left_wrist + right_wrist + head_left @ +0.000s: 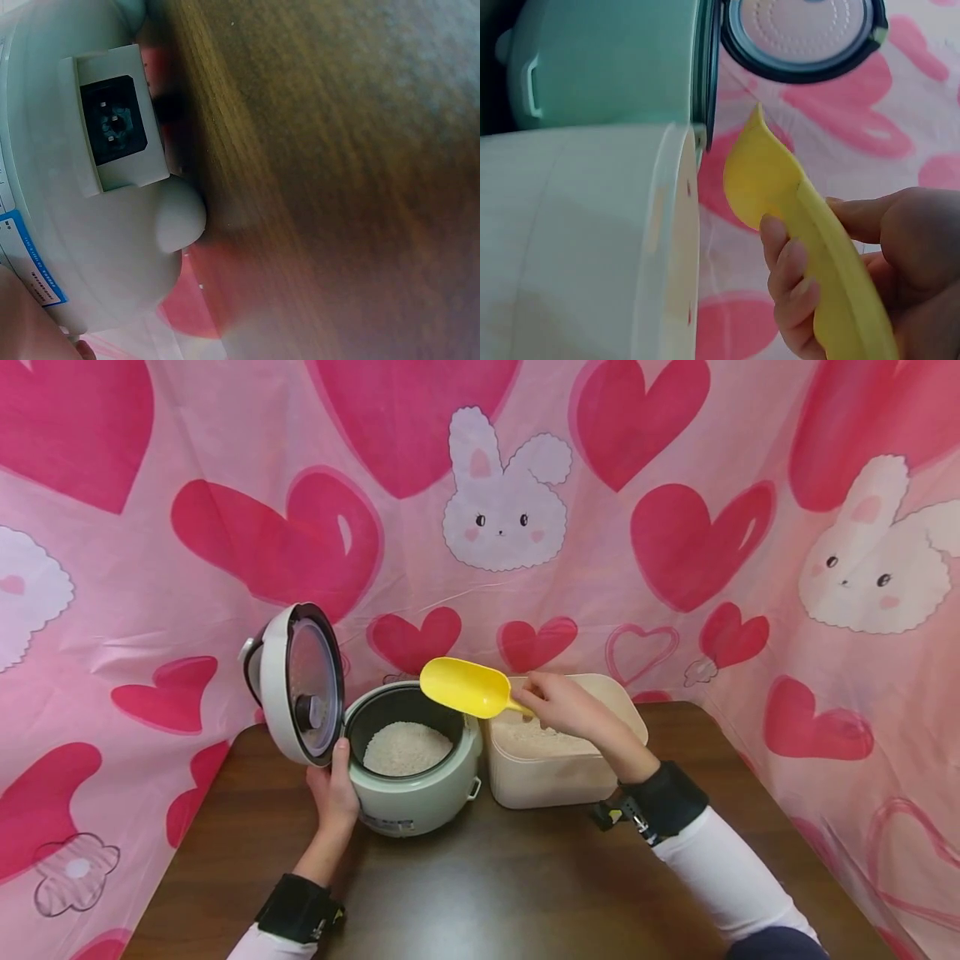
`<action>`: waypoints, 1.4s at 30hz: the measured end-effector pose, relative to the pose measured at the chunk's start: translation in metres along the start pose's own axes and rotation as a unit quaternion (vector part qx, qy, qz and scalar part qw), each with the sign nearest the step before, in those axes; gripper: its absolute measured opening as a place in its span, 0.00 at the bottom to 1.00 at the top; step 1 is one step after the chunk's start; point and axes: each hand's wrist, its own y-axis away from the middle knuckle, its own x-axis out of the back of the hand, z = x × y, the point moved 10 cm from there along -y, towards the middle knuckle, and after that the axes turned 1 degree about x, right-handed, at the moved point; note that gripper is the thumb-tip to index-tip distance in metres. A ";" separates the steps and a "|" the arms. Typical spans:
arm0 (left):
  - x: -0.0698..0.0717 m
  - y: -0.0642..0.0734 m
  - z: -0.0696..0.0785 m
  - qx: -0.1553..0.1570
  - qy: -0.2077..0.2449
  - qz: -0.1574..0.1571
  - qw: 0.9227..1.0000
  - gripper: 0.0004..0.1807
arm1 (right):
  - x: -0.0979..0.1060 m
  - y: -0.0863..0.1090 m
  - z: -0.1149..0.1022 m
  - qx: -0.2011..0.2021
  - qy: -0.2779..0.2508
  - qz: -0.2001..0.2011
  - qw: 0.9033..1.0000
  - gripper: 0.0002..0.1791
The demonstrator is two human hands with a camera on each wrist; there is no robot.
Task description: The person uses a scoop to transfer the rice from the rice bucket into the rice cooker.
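In the head view my right hand [564, 703] grips the handle of a yellow scoop [463, 687]. Its bowl points left over the cooker's right rim, with bare yellow showing inside. The right wrist view shows the fingers curled round the scoop [802, 217]. A pale green rice cooker [420, 810] stands with its lid [276, 693] raised on the left and white rice [407, 748] in its dark pot. My left hand [335, 793] rests against the cooker's left side below the lid, thumb straight up near the rim, other fingers partly hidden.
A white rectangular bin [555, 783] holding pale grain stands just right of the cooker, under my right forearm. Both sit on a dark wooden table [480, 893]. A pink heart-and-rabbit cloth [525, 593] hangs behind. The cooker's power socket [116, 120] faces left.
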 end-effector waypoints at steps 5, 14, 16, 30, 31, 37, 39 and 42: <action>0.001 0.000 -0.001 0.002 0.000 0.002 1.000 0.23 | 0.007 0.009 0.023 -0.020 -0.034 -0.015 0.999 0.17; 0.000 0.001 -0.004 0.005 0.003 0.007 1.000 0.23 | 0.034 0.037 0.055 -0.050 -0.030 -0.001 0.998 0.18; 0.000 0.002 -0.005 0.007 0.007 0.009 1.000 0.23 | 0.040 0.045 0.061 -0.064 -0.013 -0.002 0.998 0.17; 0.000 -0.002 -0.003 0.011 0.007 0.007 1.000 0.24 | 0.067 0.066 0.077 -0.124 0.194 0.016 0.973 0.13; 0.001 -0.002 -0.003 0.011 0.007 0.007 1.000 0.24 | 0.066 0.066 0.076 -0.129 0.213 0.022 0.968 0.12; 0.002 -0.002 -0.004 0.013 0.006 0.011 1.000 0.23 | 0.052 0.061 0.064 -0.146 0.305 0.042 0.940 0.11; 0.001 -0.002 -0.004 0.013 0.005 0.011 1.000 0.23 | 0.049 0.060 0.060 -0.143 0.332 0.052 0.931 0.13; 0.001 -0.001 -0.004 0.013 0.003 0.015 1.000 0.23 | 0.045 0.058 0.056 -0.136 0.364 0.066 0.919 0.16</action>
